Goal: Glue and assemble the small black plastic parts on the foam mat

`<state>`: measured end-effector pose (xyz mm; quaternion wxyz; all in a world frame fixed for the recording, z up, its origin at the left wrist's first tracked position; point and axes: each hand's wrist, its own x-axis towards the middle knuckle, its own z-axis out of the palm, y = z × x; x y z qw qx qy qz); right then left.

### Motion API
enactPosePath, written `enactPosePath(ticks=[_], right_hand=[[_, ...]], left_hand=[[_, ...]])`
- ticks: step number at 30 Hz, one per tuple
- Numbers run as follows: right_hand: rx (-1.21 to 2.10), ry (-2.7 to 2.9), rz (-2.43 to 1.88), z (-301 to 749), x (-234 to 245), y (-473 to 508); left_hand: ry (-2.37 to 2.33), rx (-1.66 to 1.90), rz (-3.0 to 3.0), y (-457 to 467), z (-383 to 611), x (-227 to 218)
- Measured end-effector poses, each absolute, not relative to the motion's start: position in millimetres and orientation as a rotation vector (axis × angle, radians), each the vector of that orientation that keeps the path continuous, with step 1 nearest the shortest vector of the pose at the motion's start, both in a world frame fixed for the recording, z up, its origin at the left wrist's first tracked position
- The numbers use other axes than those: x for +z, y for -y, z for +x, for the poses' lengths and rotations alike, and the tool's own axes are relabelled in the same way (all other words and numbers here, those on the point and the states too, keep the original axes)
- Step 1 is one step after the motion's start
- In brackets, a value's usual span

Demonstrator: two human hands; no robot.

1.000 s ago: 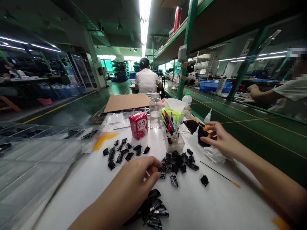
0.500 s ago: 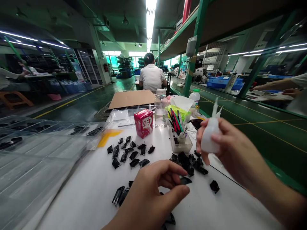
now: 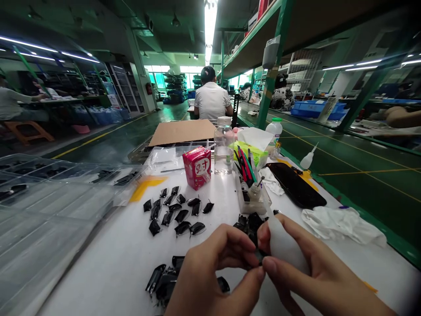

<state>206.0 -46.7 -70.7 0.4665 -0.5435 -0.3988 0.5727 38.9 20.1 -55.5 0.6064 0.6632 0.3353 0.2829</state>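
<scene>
**Left hand [image 3: 217, 267] pinches, right hand [image 3: 312, 272] clenches**

The left thumb and forefinger grasp a small black plastic piece [image 3: 259, 256], mostly hidden by the fingers, just in front of a heap of black pieces [image 3: 250, 224] on the white workbench [image 3: 112, 272]. The right hand is closed around a white squeeze bottle [image 3: 284, 245] beside the pinched piece; whether the bottle's tip touches the piece cannot be seen. More pieces lie in loose rows [image 3: 174, 213] to the left, and another heap [image 3: 162, 281] sits just below the left hand. Farther along the bench are a clear box of pens [image 3: 253, 199], a pink carton [image 3: 196, 167] and a water bottle [image 3: 223, 149]. To the right lie a black panel [image 3: 294, 184] and a crumpled white cloth [image 3: 342, 226]. A clear plastic tray [image 3: 55, 188] rests on the left.
</scene>
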Motion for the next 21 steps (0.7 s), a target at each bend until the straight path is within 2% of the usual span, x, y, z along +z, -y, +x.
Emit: enactPosePath(ticks=[6, 13, 17, 21], right_hand=[[1.331, 1.035, -1.278, 213.4, -72.2, 35.0], [1.32, 1.16, -1.32, 218.2, -75.8, 37.5], [1.383, 0.985, -1.333, 216.2, -74.9, 33.4], [1.291, 0.808, -1.234, 223.5, -78.1, 31.9]], left_hand=[[-0.745, 0.578, 1.116, -24.8, 37.0, -63.7], [-0.683, 0.26, 0.818, -29.0, 38.5, -68.3], [-0.622, 0.135, 0.63, -34.1, 39.2, -71.5], [-0.648, 0.206, 0.537, -39.0, 36.2, -70.6]])
